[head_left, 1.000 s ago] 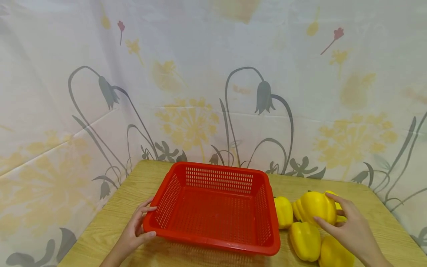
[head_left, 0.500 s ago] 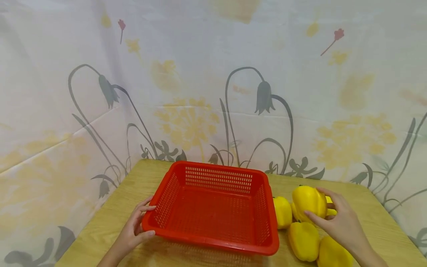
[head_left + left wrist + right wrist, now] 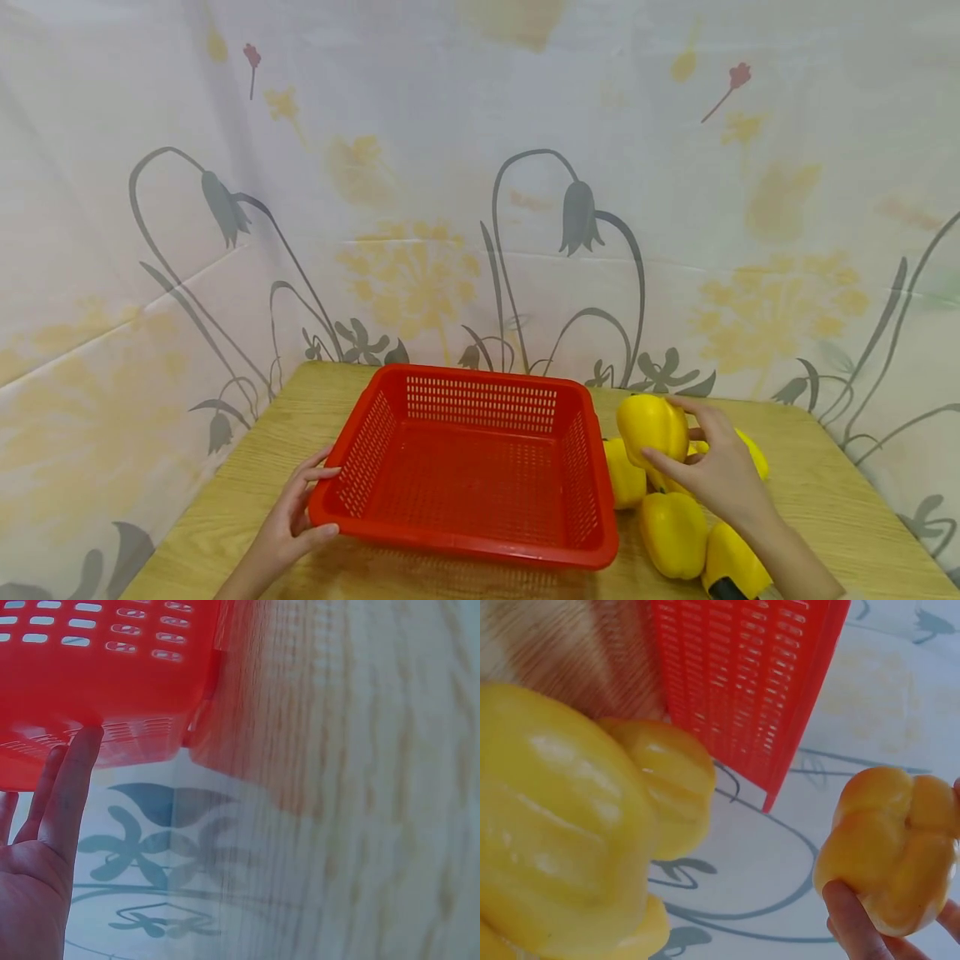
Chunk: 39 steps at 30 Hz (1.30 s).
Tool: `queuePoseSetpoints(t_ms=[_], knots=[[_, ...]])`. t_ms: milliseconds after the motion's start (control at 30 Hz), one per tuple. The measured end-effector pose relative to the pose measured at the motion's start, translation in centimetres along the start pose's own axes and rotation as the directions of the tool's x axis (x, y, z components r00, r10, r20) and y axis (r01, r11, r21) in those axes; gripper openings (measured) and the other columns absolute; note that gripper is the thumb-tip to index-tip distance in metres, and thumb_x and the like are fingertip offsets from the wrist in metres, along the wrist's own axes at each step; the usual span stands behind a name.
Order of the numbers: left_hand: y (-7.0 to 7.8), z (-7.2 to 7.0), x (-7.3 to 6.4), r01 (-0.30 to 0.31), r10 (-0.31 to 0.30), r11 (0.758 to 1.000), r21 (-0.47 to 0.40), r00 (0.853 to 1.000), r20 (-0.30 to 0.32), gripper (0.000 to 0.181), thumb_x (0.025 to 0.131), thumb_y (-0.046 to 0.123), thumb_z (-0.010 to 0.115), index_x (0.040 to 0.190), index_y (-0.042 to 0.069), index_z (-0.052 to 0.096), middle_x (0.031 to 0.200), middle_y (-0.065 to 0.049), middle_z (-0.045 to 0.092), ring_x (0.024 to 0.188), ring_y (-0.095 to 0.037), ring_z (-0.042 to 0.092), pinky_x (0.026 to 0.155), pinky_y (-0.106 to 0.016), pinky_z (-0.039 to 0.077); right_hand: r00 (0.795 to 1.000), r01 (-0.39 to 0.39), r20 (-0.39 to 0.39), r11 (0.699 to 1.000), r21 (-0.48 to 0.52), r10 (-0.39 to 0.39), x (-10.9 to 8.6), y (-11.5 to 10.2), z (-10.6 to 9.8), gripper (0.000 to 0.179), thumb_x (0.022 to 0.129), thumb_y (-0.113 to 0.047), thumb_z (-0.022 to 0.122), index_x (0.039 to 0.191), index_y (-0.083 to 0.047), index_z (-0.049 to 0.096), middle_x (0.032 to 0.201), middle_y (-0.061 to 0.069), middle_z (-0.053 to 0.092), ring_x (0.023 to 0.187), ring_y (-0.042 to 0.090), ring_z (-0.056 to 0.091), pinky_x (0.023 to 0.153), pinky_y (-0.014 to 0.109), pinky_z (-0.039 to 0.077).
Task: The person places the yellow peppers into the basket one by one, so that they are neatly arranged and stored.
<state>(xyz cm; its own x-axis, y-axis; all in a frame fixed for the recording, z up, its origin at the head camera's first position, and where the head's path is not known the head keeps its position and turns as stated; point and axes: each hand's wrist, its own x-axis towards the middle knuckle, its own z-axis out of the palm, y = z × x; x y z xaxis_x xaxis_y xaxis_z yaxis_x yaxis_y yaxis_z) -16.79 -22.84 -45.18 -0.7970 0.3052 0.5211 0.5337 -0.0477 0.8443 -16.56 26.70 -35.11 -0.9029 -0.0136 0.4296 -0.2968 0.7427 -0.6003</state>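
A red plastic basket (image 3: 465,543) with slotted walls stands on the table, nothing inside it. My left hand (image 3: 288,521) holds its near left corner, fingers at the left rim and thumb at the front rim. From the left wrist view, the fingertips (image 3: 88,742) touch the basket's outer wall. My right hand (image 3: 720,471) grips a yellow bell pepper (image 3: 647,429) between thumb and fingers, raised above the others and just right of the basket. Its lobed end shows in the right wrist view (image 3: 885,840). More yellow bell peppers (image 3: 673,535) lie below, partly hidden by that hand.
One yellow pepper (image 3: 624,477) sits close against the basket's right wall, and another (image 3: 752,454) lies behind the right hand. The wooden table (image 3: 832,500) backs onto a pale flower-printed cloth (image 3: 420,183). A dark band (image 3: 726,588) shows at the right wrist.
My right hand has lifted the bell pepper off the pile and carried it up and left toward the basket. The left hand keeps its place at the basket corner.
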Motion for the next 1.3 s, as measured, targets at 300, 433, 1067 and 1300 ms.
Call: queuePoseSetpoints(t_ms=[300, 433, 1067, 1300], knots=[[0.0, 0.0, 0.0, -0.012, 0.012, 1.000, -0.014, 1.000, 0.006, 0.052, 0.078, -0.021, 0.055, 0.126, -0.014, 0.035, 0.146, -0.009, 0.020, 0.120, -0.009, 0.044, 0.080, -0.031, 0.051, 1.000, 0.008, 0.018, 0.999, 0.046, -0.009, 1.1, -1.2, 1.0, 0.068, 0.077, -0.026, 0.078, 0.132, -0.005, 0.045, 0.127, 0.020, 0.042, 0.092, 0.034, 0.053, 0.061, 0.028, 0.055], [0.0, 0.0, 0.0, -0.007, 0.007, 1.000, -0.024, 1.000, 0.008, 0.052, 0.078, -0.021, 0.055, 0.126, -0.014, 0.035, 0.146, -0.009, 0.019, 0.120, -0.010, 0.044, 0.080, -0.031, 0.052, 1.000, 0.018, 0.022, 0.998, 0.058, -0.020, 1.5, -1.7, 1.6, 0.067, 0.076, -0.026, 0.078, 0.131, -0.005, 0.046, 0.128, 0.020, 0.041, 0.092, 0.034, 0.053, 0.062, 0.030, 0.055], [0.2, -0.1, 0.3, -0.006, 0.006, 0.999, -0.041, 1.000, 0.019, 0.053, 0.078, -0.022, 0.053, 0.126, -0.014, 0.034, 0.146, -0.011, 0.018, 0.120, -0.012, 0.045, 0.080, -0.032, 0.052, 0.998, 0.063, 0.023, 0.992, 0.112, -0.066, 3.6, -3.6, 4.0, 0.065, 0.076, -0.026, 0.078, 0.129, -0.005, 0.047, 0.127, 0.019, 0.044, 0.092, 0.035, 0.054, 0.061, 0.033, 0.055], [0.2, 0.1, -0.1, 0.057, -0.057, 0.998, -0.023, 0.998, 0.002, 0.051, 0.079, -0.019, 0.055, 0.126, -0.013, 0.035, 0.145, -0.006, 0.020, 0.117, -0.010, 0.048, 0.079, -0.031, 0.052, 0.996, 0.067, 0.050, 0.989, 0.132, -0.075, 4.3, -4.3, 5.0, 0.066, 0.075, -0.026, 0.078, 0.129, -0.004, 0.047, 0.129, 0.020, 0.042, 0.092, 0.035, 0.054, 0.059, 0.031, 0.055]])
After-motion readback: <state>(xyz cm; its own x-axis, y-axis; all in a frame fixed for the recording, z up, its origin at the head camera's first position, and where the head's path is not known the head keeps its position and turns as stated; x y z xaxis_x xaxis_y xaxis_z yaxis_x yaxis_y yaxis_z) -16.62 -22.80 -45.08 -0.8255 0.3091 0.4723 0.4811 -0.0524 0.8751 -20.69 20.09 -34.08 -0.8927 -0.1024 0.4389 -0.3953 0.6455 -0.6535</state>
